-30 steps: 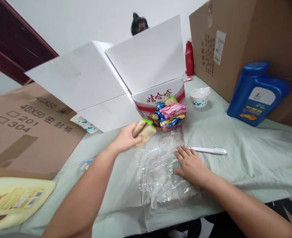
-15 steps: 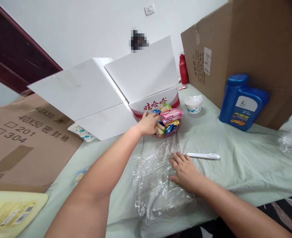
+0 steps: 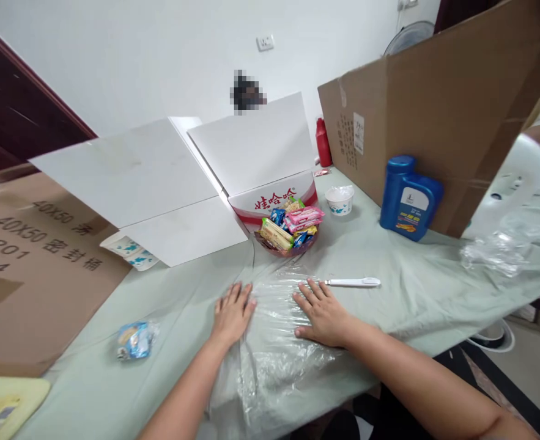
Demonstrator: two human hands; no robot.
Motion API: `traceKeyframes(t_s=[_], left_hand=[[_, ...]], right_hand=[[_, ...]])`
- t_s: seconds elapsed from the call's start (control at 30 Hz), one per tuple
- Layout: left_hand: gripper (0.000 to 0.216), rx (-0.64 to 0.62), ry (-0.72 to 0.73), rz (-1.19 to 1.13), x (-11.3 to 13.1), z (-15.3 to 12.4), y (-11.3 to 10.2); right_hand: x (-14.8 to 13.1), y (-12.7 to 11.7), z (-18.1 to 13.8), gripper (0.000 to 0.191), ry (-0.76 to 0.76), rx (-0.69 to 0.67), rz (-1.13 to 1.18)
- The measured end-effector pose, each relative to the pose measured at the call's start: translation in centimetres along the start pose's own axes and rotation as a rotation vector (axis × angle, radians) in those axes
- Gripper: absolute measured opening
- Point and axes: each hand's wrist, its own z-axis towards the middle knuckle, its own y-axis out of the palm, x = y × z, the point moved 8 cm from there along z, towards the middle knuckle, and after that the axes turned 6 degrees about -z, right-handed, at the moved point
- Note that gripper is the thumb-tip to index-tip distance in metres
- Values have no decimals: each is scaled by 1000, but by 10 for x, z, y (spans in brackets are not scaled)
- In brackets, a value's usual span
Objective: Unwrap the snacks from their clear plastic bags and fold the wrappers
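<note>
Your left hand (image 3: 232, 315) and right hand (image 3: 325, 313), spread and empty, seem to flatten the film (image 3: 279, 357); next, smooth outward evenly.

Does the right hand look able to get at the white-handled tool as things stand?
Probably yes: the right hand lies open and flat on the clear film, the white-handled tool is just beside it, and nothing visible stands between them.

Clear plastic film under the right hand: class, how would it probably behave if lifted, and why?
The clear plastic film is probably floppy, since it lies flat and wrinkled. It looks thin and see-through, so likely light. Its glossy sheen suggests it may be slippery.
</note>
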Motion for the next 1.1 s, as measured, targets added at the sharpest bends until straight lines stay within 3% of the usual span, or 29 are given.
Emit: traceKeyframes(t_s=[0.07, 0.17, 0.2, 0.3, 0.4, 0.5, 0.6, 0.77, 0.87, 1.0, 1.1], left_hand=[[39, 166, -27, 0, -12, -6, -22], [28, 378, 234, -118, 12, -44, -48], [23, 368, 381, -182, 27, -64, -48], [25, 126, 774, -240, 64, -126, -18], [36, 217, 863, -196, 68, -166, -6], [37, 256, 834, -207, 63, -178, -9], [31, 212, 779, -365, 58, -180, -28], [18, 215, 473, -620, 41, -171, -56], [12, 223, 317, -661, 33, -155, -64], [14, 305, 103, -583, 16, -110, -72], [18, 339, -6, -430, 8, -74, -66]], right_hand=[[-1, -2, 1, 83, 11, 9, -8], [-5, -8, -8, 79, 16, 66, -23], [-7, -10, -15, 76, 2, 93, -25], [-12, -9, -47, 71, -98, 115, -2], [-10, 2, -88, 77, -221, 43, 6], [1, 8, -117, 71, -245, 25, -44], [5, 0, -129, 45, -222, 140, -67], [-6, -27, -129, 24, -270, 373, 179], [2, -36, -117, 20, -97, 430, 351], [24, -36, -84, 20, 238, 444, 502], [34, -35, -55, 22, 379, 445, 401]])
